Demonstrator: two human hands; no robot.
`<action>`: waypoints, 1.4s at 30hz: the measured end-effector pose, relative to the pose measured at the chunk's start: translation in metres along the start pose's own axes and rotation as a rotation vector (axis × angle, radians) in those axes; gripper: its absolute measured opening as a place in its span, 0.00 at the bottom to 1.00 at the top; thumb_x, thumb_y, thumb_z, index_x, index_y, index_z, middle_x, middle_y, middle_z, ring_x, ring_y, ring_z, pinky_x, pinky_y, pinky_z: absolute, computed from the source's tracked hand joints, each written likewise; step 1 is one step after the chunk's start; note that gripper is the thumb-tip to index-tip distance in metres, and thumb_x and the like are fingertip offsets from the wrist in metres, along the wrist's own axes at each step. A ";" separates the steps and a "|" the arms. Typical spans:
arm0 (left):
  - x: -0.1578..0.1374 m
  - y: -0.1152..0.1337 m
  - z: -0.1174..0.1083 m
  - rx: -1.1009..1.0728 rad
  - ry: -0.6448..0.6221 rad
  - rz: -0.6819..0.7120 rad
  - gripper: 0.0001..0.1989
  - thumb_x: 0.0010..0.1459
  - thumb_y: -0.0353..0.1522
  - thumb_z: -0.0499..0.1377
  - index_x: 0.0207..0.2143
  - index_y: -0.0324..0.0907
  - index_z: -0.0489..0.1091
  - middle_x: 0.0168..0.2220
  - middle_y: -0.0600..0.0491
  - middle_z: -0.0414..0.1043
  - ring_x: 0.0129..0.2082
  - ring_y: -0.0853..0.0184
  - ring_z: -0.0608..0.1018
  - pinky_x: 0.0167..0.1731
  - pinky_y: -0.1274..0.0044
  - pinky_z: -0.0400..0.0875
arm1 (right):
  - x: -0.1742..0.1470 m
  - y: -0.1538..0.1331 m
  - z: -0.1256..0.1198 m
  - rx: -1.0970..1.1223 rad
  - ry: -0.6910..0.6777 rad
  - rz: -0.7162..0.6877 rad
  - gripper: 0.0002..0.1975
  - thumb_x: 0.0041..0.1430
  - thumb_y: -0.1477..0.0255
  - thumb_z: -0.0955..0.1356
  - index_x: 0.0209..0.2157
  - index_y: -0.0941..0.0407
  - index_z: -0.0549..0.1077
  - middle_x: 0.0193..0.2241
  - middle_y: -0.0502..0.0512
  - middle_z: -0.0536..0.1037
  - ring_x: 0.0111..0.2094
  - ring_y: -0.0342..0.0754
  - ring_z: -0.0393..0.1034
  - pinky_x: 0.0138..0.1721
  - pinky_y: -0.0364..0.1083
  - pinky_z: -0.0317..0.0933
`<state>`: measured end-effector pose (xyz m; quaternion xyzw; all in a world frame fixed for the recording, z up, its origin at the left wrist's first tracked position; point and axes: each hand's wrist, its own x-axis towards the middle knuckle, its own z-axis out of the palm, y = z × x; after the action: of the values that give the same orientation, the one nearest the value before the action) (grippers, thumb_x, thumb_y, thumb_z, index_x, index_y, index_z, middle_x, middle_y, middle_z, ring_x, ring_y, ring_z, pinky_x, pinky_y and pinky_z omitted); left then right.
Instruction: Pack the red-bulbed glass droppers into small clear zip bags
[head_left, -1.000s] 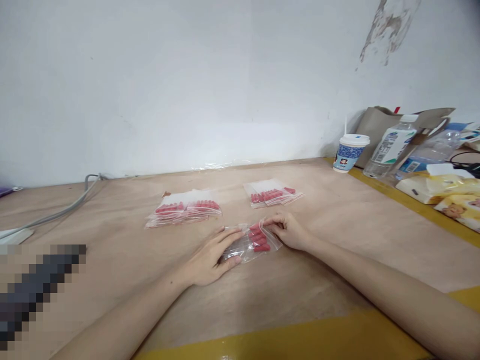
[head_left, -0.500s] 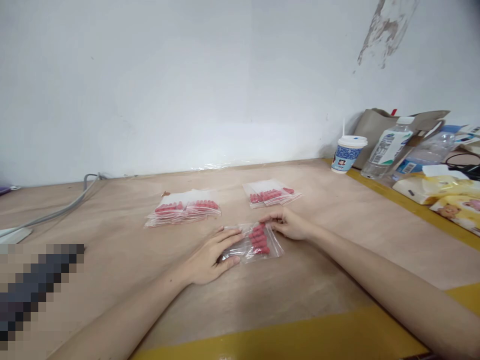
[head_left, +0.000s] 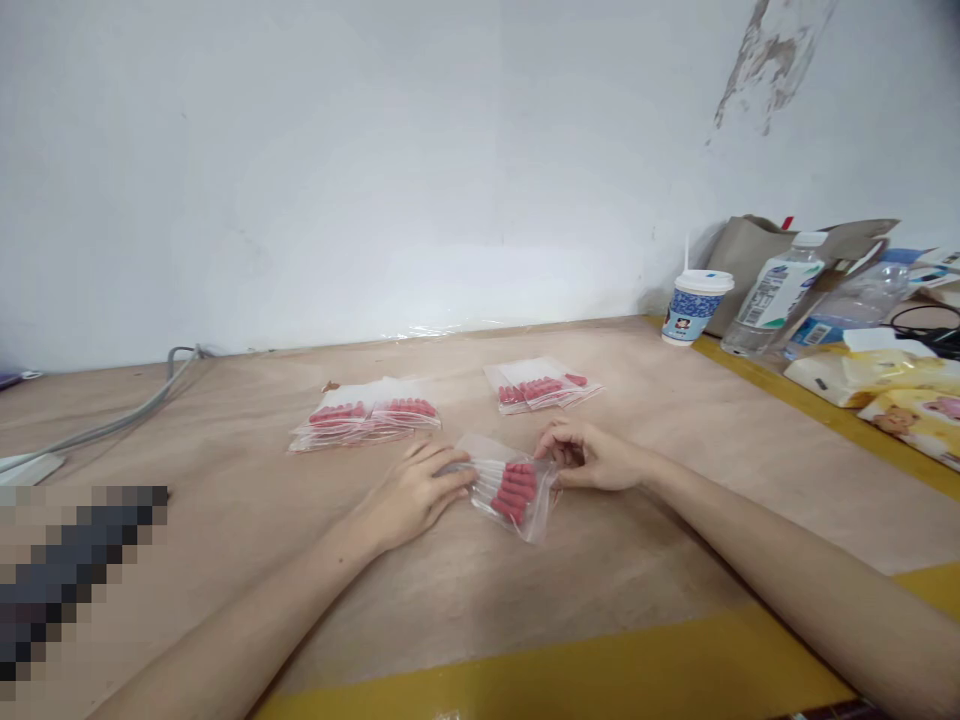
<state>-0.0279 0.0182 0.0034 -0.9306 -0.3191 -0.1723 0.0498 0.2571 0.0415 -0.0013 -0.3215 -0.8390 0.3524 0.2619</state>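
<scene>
A small clear zip bag holding several red capsule-shaped pieces sits tilted between my two hands, partly lifted off the wooden table. My left hand grips the bag's left end with fingers curled on it. My right hand pinches the bag's right edge. Behind them lie two piles of the same bags: a bigger pile at the left and a smaller pile at the right.
A paper cup with a straw, plastic bottles, a beige bag and yellow wipe packs crowd the back right. A grey cable runs along the left. A yellow stripe marks the near edge.
The bag lay flat under my left palm; now both hands have raised and tilted it, and my left fingers have curled onto its end.
</scene>
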 end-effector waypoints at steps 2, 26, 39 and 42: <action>0.006 -0.001 0.001 0.083 0.108 -0.078 0.14 0.62 0.30 0.47 0.44 0.42 0.70 0.47 0.45 0.68 0.47 0.57 0.70 0.47 0.62 0.63 | -0.006 -0.003 -0.004 -0.022 -0.055 -0.071 0.15 0.46 0.70 0.70 0.39 0.56 0.72 0.39 0.54 0.69 0.31 0.41 0.63 0.30 0.41 0.59; 0.012 -0.015 0.016 -0.227 0.118 -0.044 0.15 0.59 0.34 0.52 0.47 0.43 0.69 0.50 0.48 0.68 0.49 0.62 0.71 0.48 0.69 0.66 | 0.040 0.011 0.019 -1.005 0.220 -0.537 0.16 0.62 0.76 0.55 0.29 0.56 0.71 0.25 0.56 0.72 0.29 0.45 0.64 0.31 0.45 0.55; 0.016 -0.011 0.014 -0.247 0.118 -0.101 0.14 0.59 0.35 0.53 0.46 0.44 0.69 0.48 0.49 0.68 0.45 0.63 0.73 0.43 0.72 0.69 | 0.040 0.011 0.023 -1.113 0.318 -0.528 0.15 0.60 0.77 0.58 0.23 0.57 0.69 0.23 0.52 0.72 0.28 0.44 0.59 0.32 0.48 0.44; 0.026 -0.007 0.016 -0.101 0.158 -0.071 0.13 0.57 0.37 0.56 0.43 0.43 0.70 0.44 0.49 0.70 0.42 0.62 0.73 0.42 0.71 0.68 | 0.039 0.009 0.025 -1.064 0.377 -0.473 0.13 0.60 0.73 0.60 0.26 0.56 0.71 0.25 0.52 0.74 0.31 0.45 0.59 0.34 0.48 0.43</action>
<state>-0.0081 0.0420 -0.0024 -0.9036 -0.3378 -0.2625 0.0216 0.2180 0.0642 -0.0151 -0.2703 -0.8876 -0.2455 0.2807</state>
